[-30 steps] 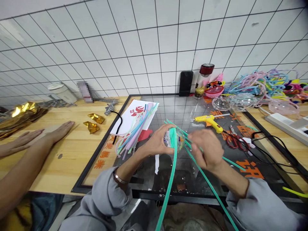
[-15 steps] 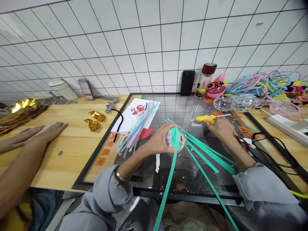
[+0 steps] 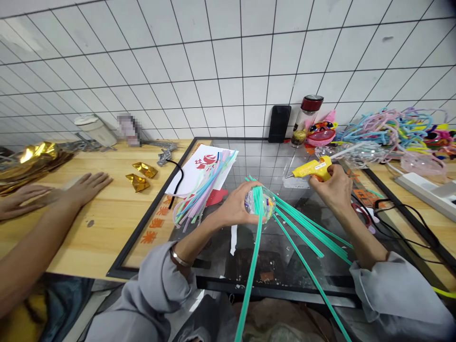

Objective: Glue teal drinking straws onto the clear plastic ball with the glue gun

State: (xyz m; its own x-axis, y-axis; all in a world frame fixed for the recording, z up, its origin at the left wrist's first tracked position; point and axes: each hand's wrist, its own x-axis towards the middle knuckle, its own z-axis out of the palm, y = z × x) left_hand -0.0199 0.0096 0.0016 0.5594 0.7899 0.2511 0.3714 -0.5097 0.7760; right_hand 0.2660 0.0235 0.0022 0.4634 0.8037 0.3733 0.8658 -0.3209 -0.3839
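My left hand (image 3: pixel 239 205) is wrapped round a clear plastic ball (image 3: pixel 270 207) with coloured bits inside. Green strips (image 3: pixel 253 256) cross the top of the ball and trail down past the table's front edge. More green strips (image 3: pixel 306 223) fan out to the right from beneath it. My right hand (image 3: pixel 335 187) grips a yellow glue gun (image 3: pixel 311 169) by its handle, just above the table, its nozzle pointing left. A translucent glue stick (image 3: pixel 345 149) sticks out of the gun's back. Part of the ball is hidden by my fingers.
Scissors (image 3: pixel 362 213) and black cable lie near a white power strip (image 3: pixel 427 190) at right. Pastel strips (image 3: pixel 201 190) rest over white paper (image 3: pixel 181 183). A glass bottle (image 3: pixel 305 121) and a phone (image 3: pixel 280 123) stand at the wall. Another person's hands (image 3: pixel 80 192) are at left.
My right hand left the green strips, went right to the glue gun, took hold of it and raised it off the table. My left hand stays on the ball.
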